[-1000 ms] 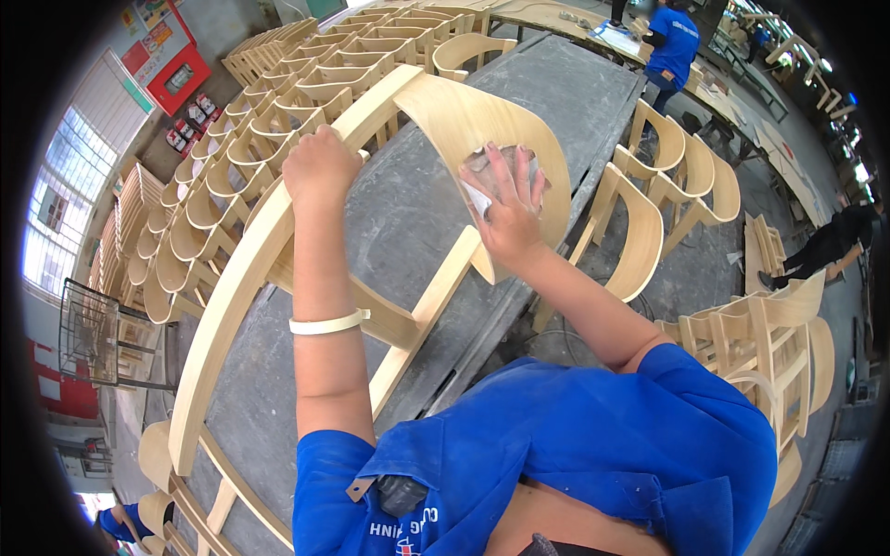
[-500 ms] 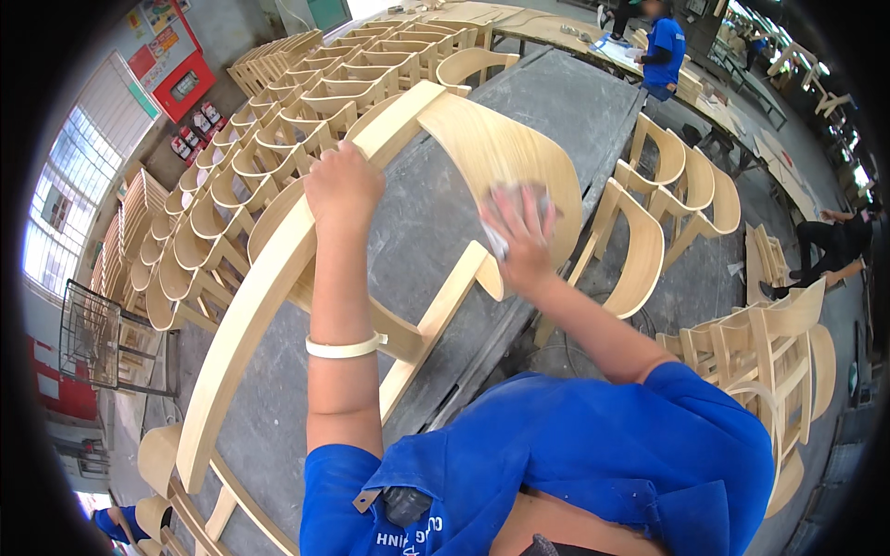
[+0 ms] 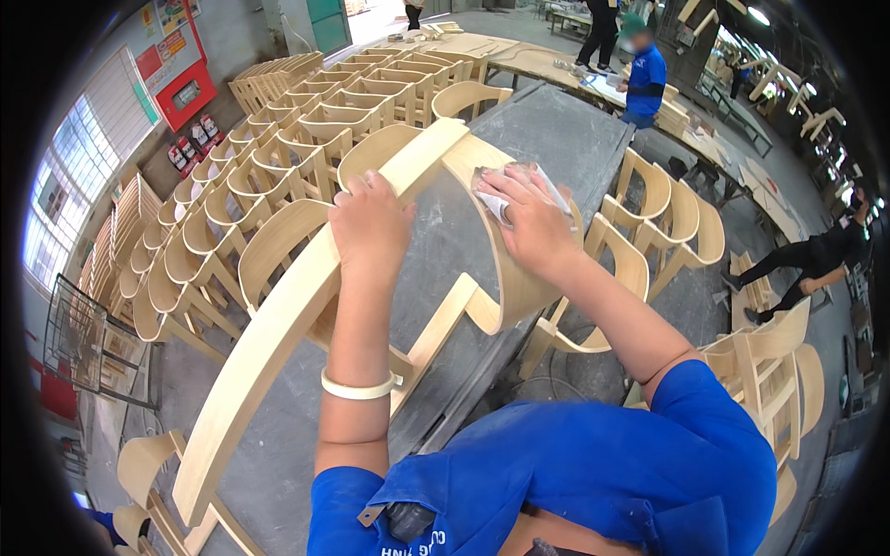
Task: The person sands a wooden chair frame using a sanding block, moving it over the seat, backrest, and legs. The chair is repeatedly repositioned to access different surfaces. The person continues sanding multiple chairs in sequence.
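A pale wooden chair frame (image 3: 255,357) with a long bent leg and a curved backrest (image 3: 512,269) is tilted over a dark grey worktable (image 3: 547,120). My left hand (image 3: 371,218) grips the bent leg near its upper end, fingers wrapped over the edge. My right hand (image 3: 538,218) presses a crumpled greyish sanding sheet (image 3: 498,193) against the upper edge of the backrest. Part of the sheet sticks out beyond my fingers, and the backrest surface under it is hidden. A white band circles my left wrist.
Rows of similar chair frames (image 3: 343,102) fill the floor at the left and back. More frames (image 3: 640,250) stand close by the table's right side, with a stack (image 3: 769,371) nearer me. A co-worker in blue (image 3: 646,79) stands by a far bench; another person in black (image 3: 816,255) is walking at right.
My right hand has moved with the sanding sheet to the backrest's upper edge. The chair frame has turned so the backrest shows more edge-on. My left hand keeps its grip on the leg.
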### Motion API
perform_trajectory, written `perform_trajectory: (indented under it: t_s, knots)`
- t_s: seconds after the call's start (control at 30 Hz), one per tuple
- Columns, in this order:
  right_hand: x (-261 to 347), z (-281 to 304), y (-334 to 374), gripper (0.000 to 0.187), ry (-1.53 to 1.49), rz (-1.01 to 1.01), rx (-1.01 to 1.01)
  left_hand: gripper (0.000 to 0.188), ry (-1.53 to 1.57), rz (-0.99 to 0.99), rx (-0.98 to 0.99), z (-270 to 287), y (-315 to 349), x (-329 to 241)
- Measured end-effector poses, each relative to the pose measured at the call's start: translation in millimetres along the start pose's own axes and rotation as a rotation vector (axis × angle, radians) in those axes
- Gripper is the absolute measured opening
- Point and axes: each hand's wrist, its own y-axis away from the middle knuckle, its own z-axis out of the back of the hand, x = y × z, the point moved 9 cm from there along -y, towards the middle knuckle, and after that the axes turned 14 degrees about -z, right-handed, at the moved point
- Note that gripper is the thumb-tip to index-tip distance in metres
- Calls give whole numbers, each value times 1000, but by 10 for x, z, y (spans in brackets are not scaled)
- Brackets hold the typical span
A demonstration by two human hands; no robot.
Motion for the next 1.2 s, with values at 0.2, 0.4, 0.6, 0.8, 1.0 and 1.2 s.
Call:
perform_trajectory:
  t_s: [0.2,0.4,0.6,0.8,1.0,1.2]
  knots:
    - [-68,-285,-281,43,-1,-135,266,58,16,-25,1,12,66,-76]
    - [63,-167,-234,36,111,-148,253,59,2,-30,-39,51,128,-115]
    - [62,-220,-261,26,-32,-54,66,61,42,-32,20,40,85,-91]
    - [17,-266,-157,31,-66,-35,80,61,-29,-33,-39,77,117,-161]
    - [4,-89,-147,33,-189,-85,84,59,-12,-66,-60,106,132,-249]
    - [-140,-232,-113,41,-66,-196,239,56,-18,-82,-53,111,169,-320]
